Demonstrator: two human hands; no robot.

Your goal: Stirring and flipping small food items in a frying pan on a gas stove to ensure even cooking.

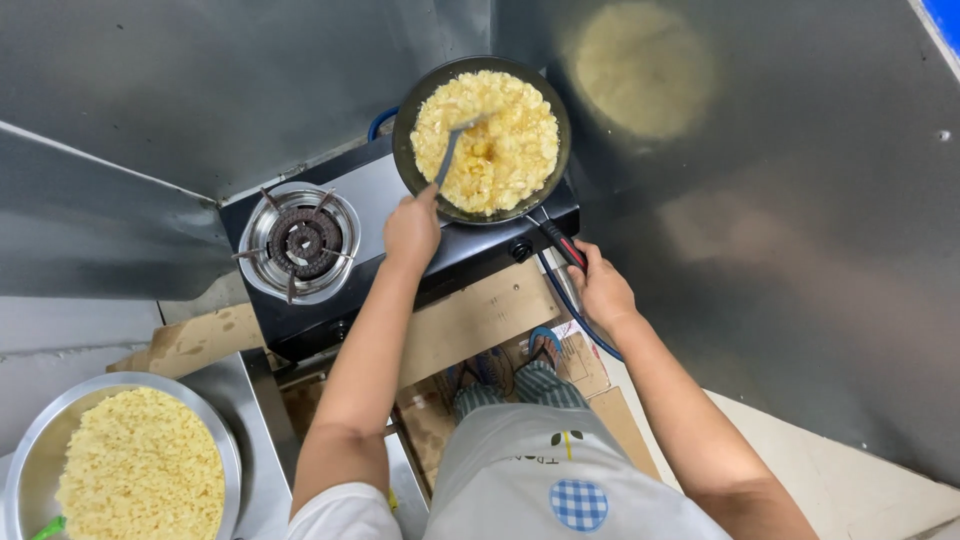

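Seen from the head camera: left hand (pixel 411 229) closed round the handle of a metal spatula (pixel 452 150), blade sunk in yellow scrambled egg (pixel 490 140). Egg filling a dark frying pan (pixel 410 110) on the right burner of a black two-burner gas stove (pixel 470 250). Right hand (pixel 602 290) clamped on the pan's black and red handle (pixel 560 243), fingers wrapped under. Left burner (pixel 300 240) bare, probably unlit. Lower left, well apart, a steel bowl (pixel 30 440) of pale yellow crumbly food (pixel 140 470). Cardboard (pixel 480 320) beneath the stove.
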